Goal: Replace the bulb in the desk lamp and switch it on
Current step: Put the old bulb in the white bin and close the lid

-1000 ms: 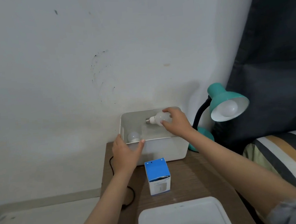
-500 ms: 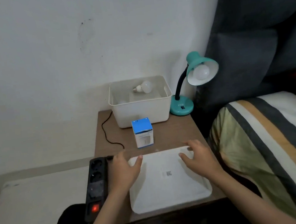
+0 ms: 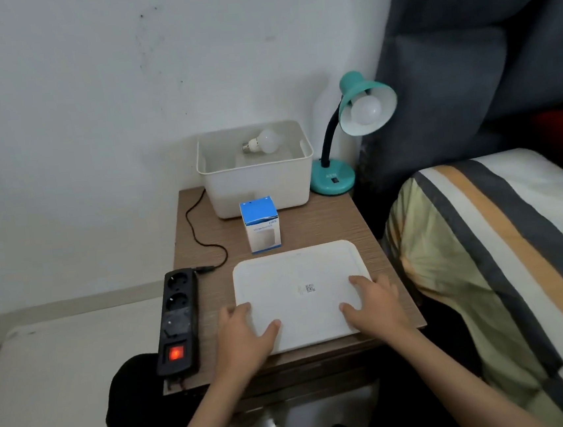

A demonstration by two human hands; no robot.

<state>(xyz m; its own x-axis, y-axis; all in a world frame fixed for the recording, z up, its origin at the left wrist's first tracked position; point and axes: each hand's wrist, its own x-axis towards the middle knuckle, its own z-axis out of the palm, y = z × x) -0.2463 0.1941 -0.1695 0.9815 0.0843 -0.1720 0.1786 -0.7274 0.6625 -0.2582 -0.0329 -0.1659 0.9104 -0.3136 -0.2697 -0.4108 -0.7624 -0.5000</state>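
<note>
Resting flat on the white lid at lower centre, left hand and right hand have left the bin; fingers relaxed, gripping nothing; loose bulb dropped inside; lamp unlit, switch-on pending.

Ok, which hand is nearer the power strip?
Left. The left hand rests on the lid's near left corner, just right of the power strip. The right hand rests on the lid's right side, farther off.
</note>
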